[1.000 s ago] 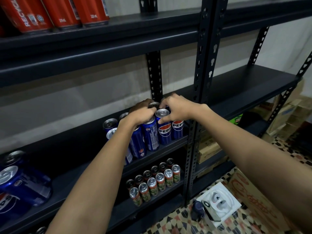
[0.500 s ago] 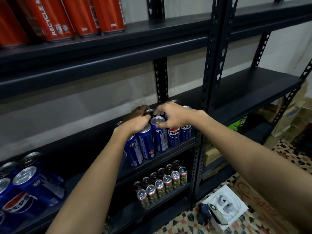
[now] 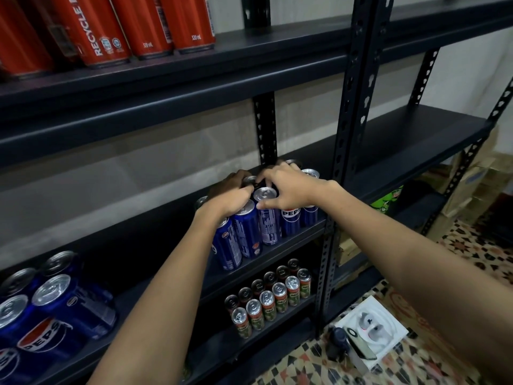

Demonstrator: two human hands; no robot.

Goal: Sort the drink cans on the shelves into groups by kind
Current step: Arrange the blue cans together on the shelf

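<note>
Both hands lay on a cluster of blue cans on the middle shelf: left hand curled over tops, right hand fingering one rim.

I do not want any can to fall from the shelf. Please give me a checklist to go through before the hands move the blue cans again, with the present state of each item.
1. Blue cans upright: ok, though the front ones stand close to the shelf edge.
2. Left hand on the can tops: ok, fingers curled over them.
3. Right hand on a can: ok, fingers around one silver top.
4. Only blue cans in this cluster: ok for the visible ones; those under the hands, cannot tell.
5. All blue cans together: not ok, a second blue group lies far left.
6. Room behind the cluster: cannot tell, hands hide it.
</note>
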